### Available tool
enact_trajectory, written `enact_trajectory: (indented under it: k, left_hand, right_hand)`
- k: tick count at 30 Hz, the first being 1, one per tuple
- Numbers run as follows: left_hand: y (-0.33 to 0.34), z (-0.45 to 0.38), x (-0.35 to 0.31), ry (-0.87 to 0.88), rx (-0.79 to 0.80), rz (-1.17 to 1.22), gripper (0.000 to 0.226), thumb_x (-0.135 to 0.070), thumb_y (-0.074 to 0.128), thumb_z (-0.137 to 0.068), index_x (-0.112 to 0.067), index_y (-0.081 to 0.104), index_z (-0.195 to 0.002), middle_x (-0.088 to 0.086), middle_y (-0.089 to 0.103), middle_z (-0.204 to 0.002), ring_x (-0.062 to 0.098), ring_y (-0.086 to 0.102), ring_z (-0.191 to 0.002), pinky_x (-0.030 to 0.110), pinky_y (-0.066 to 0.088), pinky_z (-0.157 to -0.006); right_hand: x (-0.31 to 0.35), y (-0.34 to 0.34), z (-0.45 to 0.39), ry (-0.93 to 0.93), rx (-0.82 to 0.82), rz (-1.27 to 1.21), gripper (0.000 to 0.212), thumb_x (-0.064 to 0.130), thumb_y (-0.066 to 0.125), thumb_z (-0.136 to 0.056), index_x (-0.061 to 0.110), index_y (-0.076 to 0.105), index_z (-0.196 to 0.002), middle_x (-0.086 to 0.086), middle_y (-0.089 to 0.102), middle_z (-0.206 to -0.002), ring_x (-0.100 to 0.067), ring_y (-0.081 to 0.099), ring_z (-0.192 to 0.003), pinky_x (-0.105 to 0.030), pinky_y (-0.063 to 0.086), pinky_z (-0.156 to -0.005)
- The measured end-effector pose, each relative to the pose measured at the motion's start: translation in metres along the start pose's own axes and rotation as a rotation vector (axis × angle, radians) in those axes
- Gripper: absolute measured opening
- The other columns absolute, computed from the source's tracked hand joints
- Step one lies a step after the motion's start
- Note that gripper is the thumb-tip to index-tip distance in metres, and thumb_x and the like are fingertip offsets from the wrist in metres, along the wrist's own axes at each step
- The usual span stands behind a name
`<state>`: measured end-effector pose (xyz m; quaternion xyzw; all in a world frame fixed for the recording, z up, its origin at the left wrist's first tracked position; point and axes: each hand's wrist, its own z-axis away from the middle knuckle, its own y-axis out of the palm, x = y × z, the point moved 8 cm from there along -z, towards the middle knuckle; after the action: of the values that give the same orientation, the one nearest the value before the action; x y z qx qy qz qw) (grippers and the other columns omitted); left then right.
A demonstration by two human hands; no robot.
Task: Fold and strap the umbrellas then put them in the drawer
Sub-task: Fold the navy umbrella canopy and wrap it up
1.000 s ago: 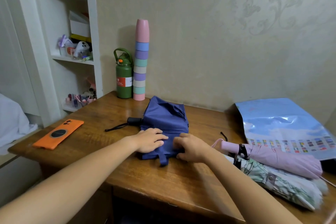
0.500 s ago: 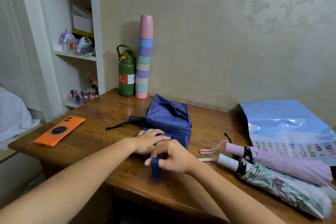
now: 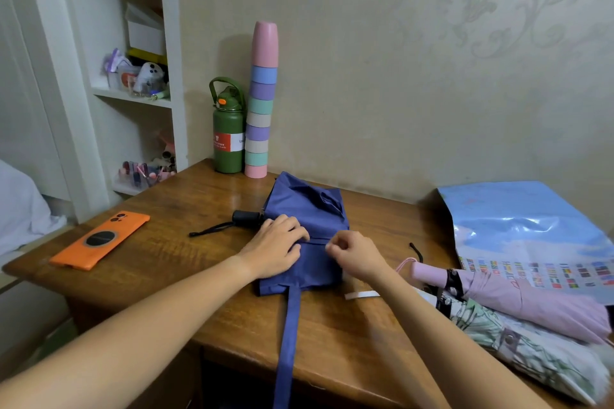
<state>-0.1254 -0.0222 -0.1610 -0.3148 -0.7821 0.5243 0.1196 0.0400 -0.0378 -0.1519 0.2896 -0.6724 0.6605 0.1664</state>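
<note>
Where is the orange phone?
In the head view, the orange phone lies flat on the left side of the wooden desk, near its left edge, left of the blue umbrella and below the white shelves.

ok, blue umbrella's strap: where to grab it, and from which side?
Grab the strap in the middle, pinching its flat faces from the right. It lies loose and straight toward the desk edge, and the left hand already presses the blue umbrella.

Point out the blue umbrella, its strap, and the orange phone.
blue umbrella (image 3: 312, 206): head view, on the folded canopy.
strap (image 3: 288, 335): head view, mid-length, over the desk edge.
orange phone (image 3: 99, 241): head view, its back.
</note>
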Motion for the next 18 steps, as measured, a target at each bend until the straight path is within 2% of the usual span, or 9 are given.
enact_trajectory:
  k: [2,3,5,7,11,15,18]
  left_hand:
    - [0.007,-0.001,-0.008,0.041,0.048,-0.009,0.042,-0.032,0.049,-0.103,-0.029,0.055,-0.144,-0.005,0.05,-0.141,0.015,0.041,-0.135,0.039,0.034,-0.112]
    - [0.016,0.0,-0.009,0.036,0.128,-0.033,0.047,-0.037,0.045,-0.106,-0.034,0.045,-0.153,-0.004,0.04,-0.154,0.016,0.03,-0.146,0.04,0.025,-0.119]
    - [0.037,0.005,-0.005,-0.003,0.321,-0.112,0.055,-0.047,0.033,-0.109,-0.043,0.019,-0.162,-0.006,0.006,-0.172,0.016,-0.001,-0.158,0.045,0.003,-0.126]
    - [0.049,0.011,0.001,-0.038,0.422,-0.144,0.057,-0.053,0.025,-0.11,-0.047,0.004,-0.162,-0.009,-0.016,-0.171,0.013,-0.019,-0.156,0.047,-0.011,-0.125]
    - [0.058,0.015,0.007,-0.06,0.477,-0.086,0.059,-0.06,0.022,-0.107,-0.05,-0.002,-0.16,-0.013,-0.021,-0.169,0.01,-0.025,-0.154,0.048,-0.015,-0.125]
    - [0.063,0.016,0.008,-0.066,0.474,-0.06,0.062,-0.065,0.023,-0.105,-0.051,-0.002,-0.16,-0.014,-0.017,-0.17,0.01,-0.022,-0.155,0.047,-0.015,-0.125]
    - [0.064,0.017,0.01,-0.077,0.462,-0.046,0.063,-0.066,0.023,-0.104,-0.051,-0.001,-0.16,-0.013,-0.013,-0.171,0.009,-0.019,-0.155,0.047,-0.014,-0.126]
  right_hand:
    - [-0.022,0.01,-0.005,0.033,0.071,0.191,0.007,0.03,0.067,-0.095,0.028,0.064,-0.088,0.008,0.064,-0.085,-0.016,0.059,-0.083,-0.026,0.041,-0.066]
    - [-0.029,0.013,-0.007,0.054,0.092,0.234,0.008,0.028,0.069,-0.092,0.029,0.063,-0.087,0.007,0.065,-0.087,-0.016,0.06,-0.084,-0.025,0.04,-0.065]
    - [-0.035,0.011,-0.01,0.073,0.072,0.274,0.013,0.025,0.072,-0.09,0.03,0.062,-0.084,0.008,0.065,-0.086,-0.014,0.06,-0.082,-0.024,0.041,-0.062]
    - [-0.036,0.01,-0.014,0.08,0.069,0.284,0.014,0.025,0.074,-0.089,0.029,0.062,-0.085,0.008,0.064,-0.085,-0.013,0.059,-0.08,-0.024,0.042,-0.062]
    - [-0.032,0.009,-0.021,0.076,0.047,0.293,0.011,0.022,0.074,-0.089,0.025,0.063,-0.085,0.0,0.068,-0.096,-0.019,0.063,-0.088,-0.029,0.049,-0.071]
    - [-0.024,-0.015,-0.021,0.04,-0.298,0.153,0.009,0.018,0.066,-0.091,0.02,0.059,-0.097,0.0,0.059,-0.102,-0.021,0.058,-0.09,-0.034,0.048,-0.074]
    - [-0.023,-0.02,-0.024,0.013,-0.443,0.061,0.015,0.02,0.065,-0.094,0.019,0.054,-0.103,0.0,0.054,-0.104,-0.021,0.056,-0.091,-0.032,0.043,-0.072]
